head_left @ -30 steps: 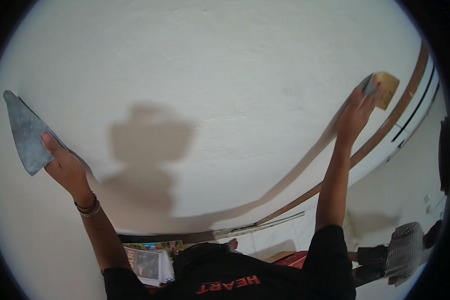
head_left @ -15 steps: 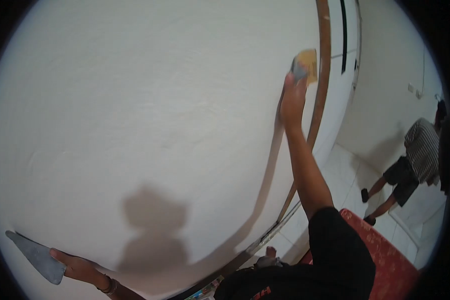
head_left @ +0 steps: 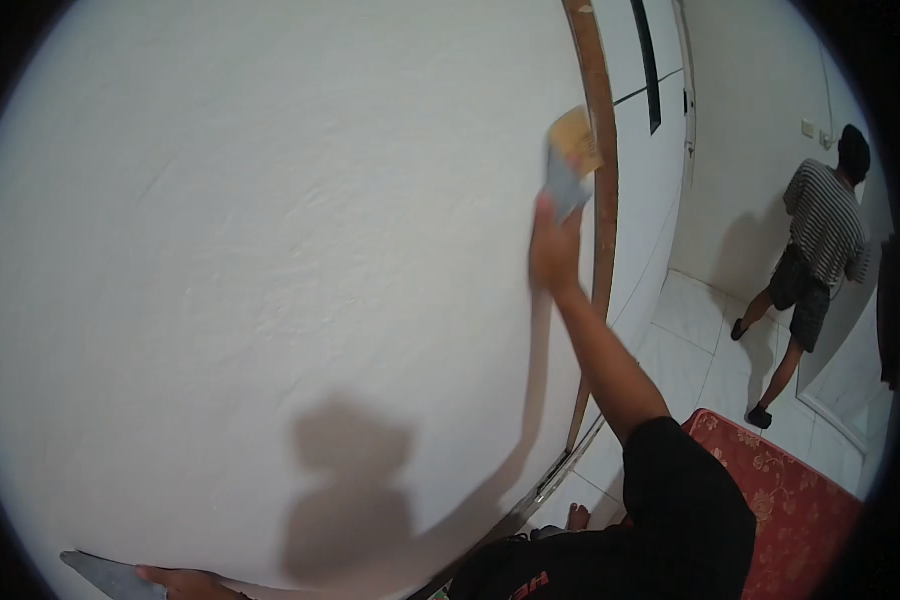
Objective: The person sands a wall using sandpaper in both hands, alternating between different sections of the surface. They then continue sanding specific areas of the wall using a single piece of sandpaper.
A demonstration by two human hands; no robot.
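Note:
My right hand (head_left: 555, 248) is raised high on the white wall (head_left: 270, 250). Its fingers are closed on a flat yellow-and-grey scraper (head_left: 574, 142), blurred by motion, whose yellow end lies against or close to the wall beside a brown wooden strip (head_left: 604, 200). Low at the left, my left hand (head_left: 188, 582) grips a grey pointed trowel (head_left: 115, 576); the lower part of its blade and of the hand is cut off by the frame edge. Faint ridges and marks show on the wall's surface.
Right of the strip stands a white panel (head_left: 638, 170) with a black bar. Another person (head_left: 825, 230) in a striped shirt stands by the far wall, back turned. A red flowered mattress-like surface (head_left: 760, 480) lies at lower right, on white floor tiles (head_left: 685, 320).
My view has shifted, so the strip appears further left. The scraper has swung and tilted upward in my right hand. My left hand with the trowel sits lower in view. The other person is more upright.

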